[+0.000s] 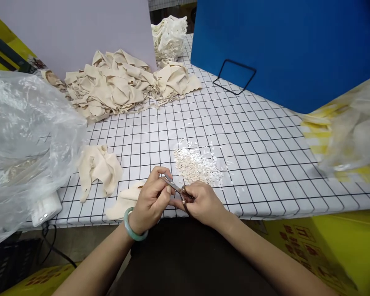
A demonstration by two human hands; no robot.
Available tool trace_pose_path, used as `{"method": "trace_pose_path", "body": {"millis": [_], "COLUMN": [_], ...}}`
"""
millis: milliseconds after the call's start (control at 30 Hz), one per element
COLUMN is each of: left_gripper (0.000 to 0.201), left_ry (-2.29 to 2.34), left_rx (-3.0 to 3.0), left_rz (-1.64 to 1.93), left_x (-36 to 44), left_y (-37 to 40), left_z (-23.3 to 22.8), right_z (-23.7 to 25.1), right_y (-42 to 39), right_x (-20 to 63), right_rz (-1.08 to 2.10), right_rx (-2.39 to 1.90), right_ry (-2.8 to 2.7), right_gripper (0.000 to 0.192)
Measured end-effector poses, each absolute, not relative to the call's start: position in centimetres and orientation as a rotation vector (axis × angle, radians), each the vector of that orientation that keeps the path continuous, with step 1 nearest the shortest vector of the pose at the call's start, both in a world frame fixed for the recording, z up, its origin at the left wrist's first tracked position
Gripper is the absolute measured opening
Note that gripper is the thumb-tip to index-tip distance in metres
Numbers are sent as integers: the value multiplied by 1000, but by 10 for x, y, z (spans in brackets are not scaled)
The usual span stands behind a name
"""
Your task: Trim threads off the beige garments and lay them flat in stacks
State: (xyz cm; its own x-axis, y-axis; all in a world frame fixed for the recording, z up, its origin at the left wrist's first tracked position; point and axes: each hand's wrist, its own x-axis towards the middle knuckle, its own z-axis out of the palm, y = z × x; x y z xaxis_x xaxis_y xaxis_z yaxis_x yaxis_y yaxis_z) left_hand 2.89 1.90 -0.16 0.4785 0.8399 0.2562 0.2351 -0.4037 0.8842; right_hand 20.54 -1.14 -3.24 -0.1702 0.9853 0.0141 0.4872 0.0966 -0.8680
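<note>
My right hand (205,203) is closed round the handles of a small pair of scissors (175,186), whose blades point up and left toward my other hand. My left hand (154,197), with a green bangle on the wrist, is pinched beside the blades. From behind it a beige fabric piece (126,201) trails onto the table; the part between the fingers is mostly hidden. Just beyond both hands lies a heap of tiny white and beige snippets (199,166). Another crumpled beige fabric piece (100,168) rests to the left.
A large pile of beige fabric (111,86) lies at the back left, with white fabric (171,37) behind. A blue board (283,49) with a black wire frame (235,77) stands back right. Clear plastic bags (27,135) and a white device (46,209) are left on the checked tablecloth (259,144).
</note>
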Motion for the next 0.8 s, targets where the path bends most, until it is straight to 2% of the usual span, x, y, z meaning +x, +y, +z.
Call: {"method": "trace_pose_path", "body": {"millis": [133,267,333,433,467,533,600,700,800], "left_gripper": [28,33,32,18,23,47,52,39,14], "left_ry": [857,923,1050,1444,1542,1570,1434,1277,1283], "left_rx": [1843,1795,1879,2112,2162,2164,2078,1952,1881], "left_rz": [840,764,754,759,710,548,466,498,612], "left_x": [39,29,8,-33,-46,-63,-70,-70,-63], "left_y": [22,26,25,7,-4,-28,-46,-31,35], "left_z": [-5,2,7,6,2,-9,-21,-23,13], "right_z": [-37,-28,-21,-17,-19,-25,-34,-41,-10], "right_y": [-22,-22,-17,-9,-9,-14,-21,-9,57], "right_x": [216,237,243,230,217,186,155,123,112], "right_rz": [1087,1128,1060,1027,1073,1216,1334,1358,1396], "right_rx": [-1636,-1706,-1684,-1616,-1576,-1456,-1311,-1189,-1138], "right_ry": [-1573,-1439,-1481,-1574,-1616,-1711,-1801,-1888,-1831], "right_gripper": [62,43,43,47,47,45,33,18,13]}}
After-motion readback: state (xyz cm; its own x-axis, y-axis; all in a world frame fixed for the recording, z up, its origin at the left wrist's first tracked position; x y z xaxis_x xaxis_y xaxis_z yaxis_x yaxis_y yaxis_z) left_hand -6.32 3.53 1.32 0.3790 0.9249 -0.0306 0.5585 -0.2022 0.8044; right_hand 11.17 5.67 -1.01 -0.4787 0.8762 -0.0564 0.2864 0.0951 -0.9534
